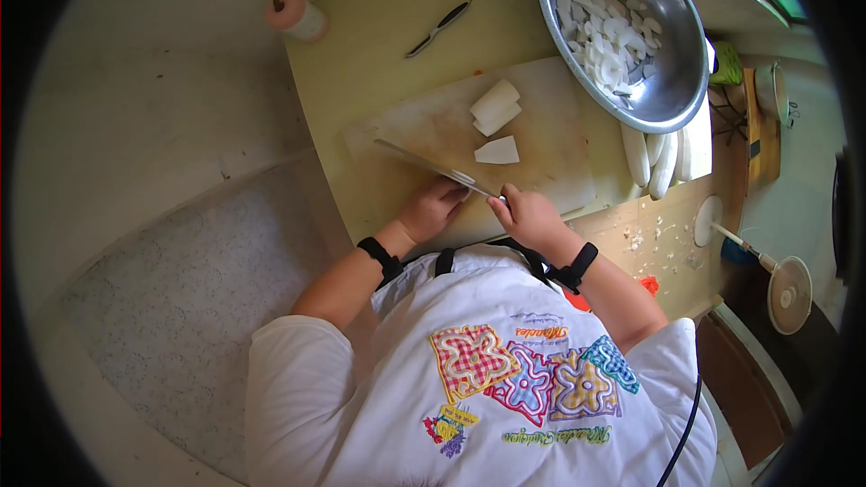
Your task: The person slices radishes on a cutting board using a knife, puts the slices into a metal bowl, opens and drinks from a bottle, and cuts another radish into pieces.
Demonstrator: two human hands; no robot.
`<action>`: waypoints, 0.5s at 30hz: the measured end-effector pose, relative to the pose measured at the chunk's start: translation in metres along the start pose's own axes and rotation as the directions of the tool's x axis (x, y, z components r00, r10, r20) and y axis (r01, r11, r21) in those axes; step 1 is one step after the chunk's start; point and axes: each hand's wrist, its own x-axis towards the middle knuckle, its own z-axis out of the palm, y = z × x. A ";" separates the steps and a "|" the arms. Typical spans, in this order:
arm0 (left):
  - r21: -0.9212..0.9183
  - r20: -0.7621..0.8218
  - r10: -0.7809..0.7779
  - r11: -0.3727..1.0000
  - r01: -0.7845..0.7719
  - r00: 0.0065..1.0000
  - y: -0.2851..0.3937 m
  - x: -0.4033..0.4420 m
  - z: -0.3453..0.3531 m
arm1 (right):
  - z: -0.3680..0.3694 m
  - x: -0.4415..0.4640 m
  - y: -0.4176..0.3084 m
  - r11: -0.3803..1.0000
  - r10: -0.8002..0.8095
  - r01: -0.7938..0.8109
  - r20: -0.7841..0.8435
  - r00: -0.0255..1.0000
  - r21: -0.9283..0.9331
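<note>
My right hand [534, 216] is wrapped around the handle of a kitchen knife [419, 159], whose long blade points to the upper left over the cutting board [550, 126]. Close beside the blade, my left hand [435, 209] has its fingers curled down on a piece of white radish, mostly hidden under them. A thin white slice [463, 178] shows against the blade. Beyond the knife lie a cut radish chunk [497, 151] and two longer radish pieces [496, 106] side by side.
A large metal bowl [681, 81] with many white slices stands at the upper right. Several peeled whole radishes [665, 165] lie below it. A peeler [438, 28] and a pink-and-white roll [298, 17] are on the yellow table [361, 54]. A fan [789, 295] stands at the right.
</note>
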 end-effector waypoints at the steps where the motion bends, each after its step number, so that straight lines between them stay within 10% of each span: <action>1: 0.005 -0.004 0.005 1.000 -0.005 1.000 0.000 0.001 -0.001 | 0.000 0.000 0.000 1.000 -0.004 0.004 -0.006 1.000 0.000; 15: 0.011 0.001 0.007 1.000 -0.007 1.000 0.003 0.000 -0.001 | 0.002 -0.002 -0.001 1.000 0.007 -0.007 -0.051 0.999 -0.002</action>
